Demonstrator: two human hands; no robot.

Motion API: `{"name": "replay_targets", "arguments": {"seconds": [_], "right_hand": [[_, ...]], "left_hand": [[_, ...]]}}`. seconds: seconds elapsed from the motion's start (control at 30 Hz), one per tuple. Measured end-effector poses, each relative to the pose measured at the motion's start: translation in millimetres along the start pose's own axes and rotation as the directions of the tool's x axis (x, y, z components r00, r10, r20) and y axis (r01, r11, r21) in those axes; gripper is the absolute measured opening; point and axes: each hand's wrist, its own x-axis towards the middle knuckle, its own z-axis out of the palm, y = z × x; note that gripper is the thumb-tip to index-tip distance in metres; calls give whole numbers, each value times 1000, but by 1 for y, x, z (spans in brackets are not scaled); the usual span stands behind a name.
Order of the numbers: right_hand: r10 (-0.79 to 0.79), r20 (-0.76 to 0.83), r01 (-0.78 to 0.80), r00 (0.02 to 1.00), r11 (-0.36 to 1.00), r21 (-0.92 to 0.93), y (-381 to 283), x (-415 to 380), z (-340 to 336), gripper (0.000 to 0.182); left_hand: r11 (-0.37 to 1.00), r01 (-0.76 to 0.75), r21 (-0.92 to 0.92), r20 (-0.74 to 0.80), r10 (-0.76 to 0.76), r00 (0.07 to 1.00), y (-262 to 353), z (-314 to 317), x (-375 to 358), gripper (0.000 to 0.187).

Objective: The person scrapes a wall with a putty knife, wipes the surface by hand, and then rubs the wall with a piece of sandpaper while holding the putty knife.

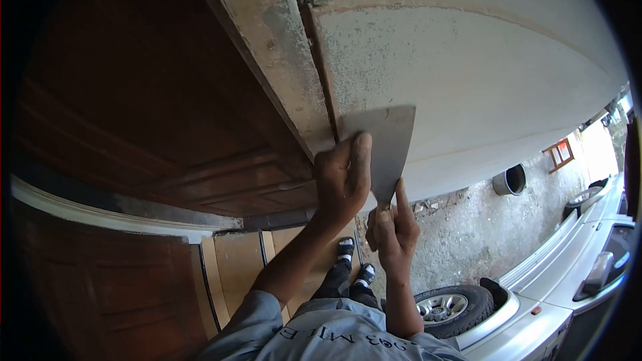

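A wide metal scraper is held up against the pale, patchy wall, beside the corner by the wooden door frame. My right hand grips its narrow handle end, one finger stretched along the blade's lower edge. My left hand is closed at the blade's left side, with a finger or thumb pressed on the metal. What else the left hand may hold is hidden. Rough, bare patches show on the wall just above the blade.
A dark red panelled door stands left, another door lower left. Tan steps lie near my feet. Beyond are a round container, a small wooden frame and a silver vehicle with its wheel.
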Motion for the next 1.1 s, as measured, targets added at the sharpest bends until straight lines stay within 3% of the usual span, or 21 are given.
{"name": "replay_targets", "arguments": {"seconds": [0.27,0.43,0.57,0.67,0.7,0.83,0.93,1.03,1.1], "right_hand": [[-25,5,25,1000,999,-29,-15,3,1,53],[4,20,-5,1000,998,63,-5,-6,-2,54],[-62,5,62,998,997,47,-24,8,4,54],[-27,14,26,1000,999,20,-9,-3,0,54],[-9,25,7,1000,996,87,-9,-4,0,54],[-102,6,102,995,995,25,-24,12,4,53],[-60,26,60,998,998,28,-12,0,0,53],[-89,29,87,996,994,60,-16,10,-5,52],[-108,16,108,994,993,46,-25,14,-1,53]], "left_hand": [[1000,-30,4,73,30,997,12,-1,11,36],[999,3,-53,48,0,999,7,2,7,37],[998,-16,-54,64,19,998,19,2,18,36],[998,19,-55,63,-15,998,10,2,4,35],[999,16,-52,54,-13,998,11,3,5,35],[995,-86,-48,33,88,996,21,4,23,35],[999,15,-35,57,-13,998,13,3,9,35],[997,-78,18,45,77,996,14,6,15,37],[997,-32,-76,39,35,999,15,8,18,37]]}}
